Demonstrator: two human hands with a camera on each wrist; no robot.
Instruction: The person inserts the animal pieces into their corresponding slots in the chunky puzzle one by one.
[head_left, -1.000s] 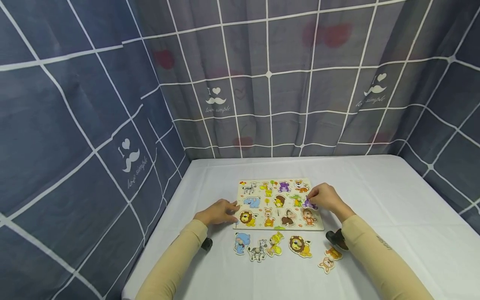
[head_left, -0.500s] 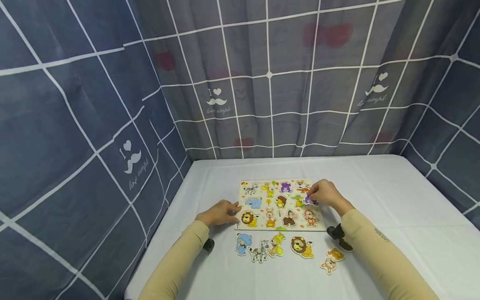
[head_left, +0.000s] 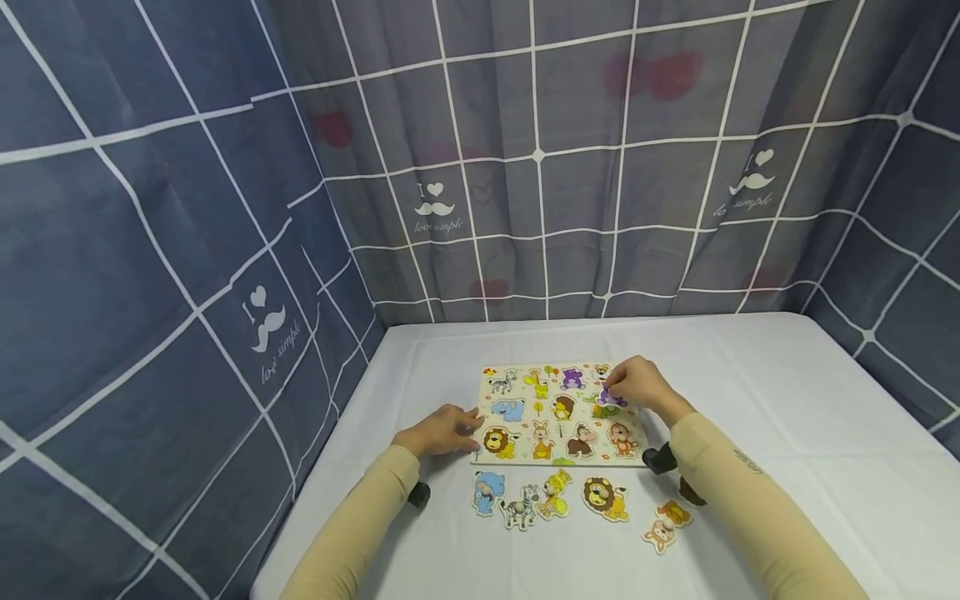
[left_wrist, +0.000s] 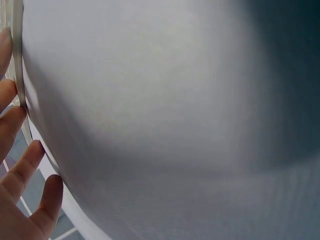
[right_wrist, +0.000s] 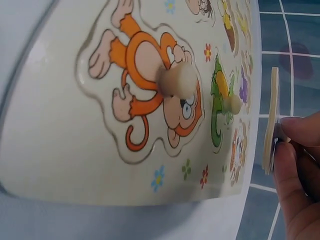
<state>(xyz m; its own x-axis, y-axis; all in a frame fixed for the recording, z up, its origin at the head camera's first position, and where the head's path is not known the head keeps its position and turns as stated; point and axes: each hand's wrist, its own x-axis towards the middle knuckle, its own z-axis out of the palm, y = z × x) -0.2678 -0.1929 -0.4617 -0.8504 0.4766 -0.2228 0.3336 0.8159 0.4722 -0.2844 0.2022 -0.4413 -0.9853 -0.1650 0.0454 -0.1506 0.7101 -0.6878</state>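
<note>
A thin wooden purple animal puzzle piece (head_left: 611, 398) is pinched by its peg between the fingertips of the right hand (head_left: 636, 385), held just above the right part of the pale wooden animal puzzle board (head_left: 557, 454) that lies on the white-covered table (head_left: 787, 400). In the head view the piece shows only as a purple scrap under the knuckles; the right wrist view shows what that one cannot — the piece seen edge-on (right_wrist: 271, 120), a flat plywood slab lifted clear of the board (right_wrist: 60, 150), with thumb and fingers (right_wrist: 295, 185) closed on its peg. That close view also shows an orange monkey piece (right_wrist: 150, 90) and a green crocodile piece (right_wrist: 222, 105) seated in their recesses, each with a round wooden knob. The left hand (head_left: 442, 429) rests flat on the table with relaxed, straight fingers touching the board's left edge, gripping nothing — the left wrist view shows its fingers (left_wrist: 20, 170) lined along that edge. Both arms wear tan sleeves, the right forearm angled in from the lower right. Loose pieces lie on the cloth in front of the board: a blue elephant (head_left: 487, 492), a zebra (head_left: 521, 506), a yellow giraffe (head_left: 555, 493), a lion (head_left: 603, 497) and two small orange animals (head_left: 666, 525).
</note>
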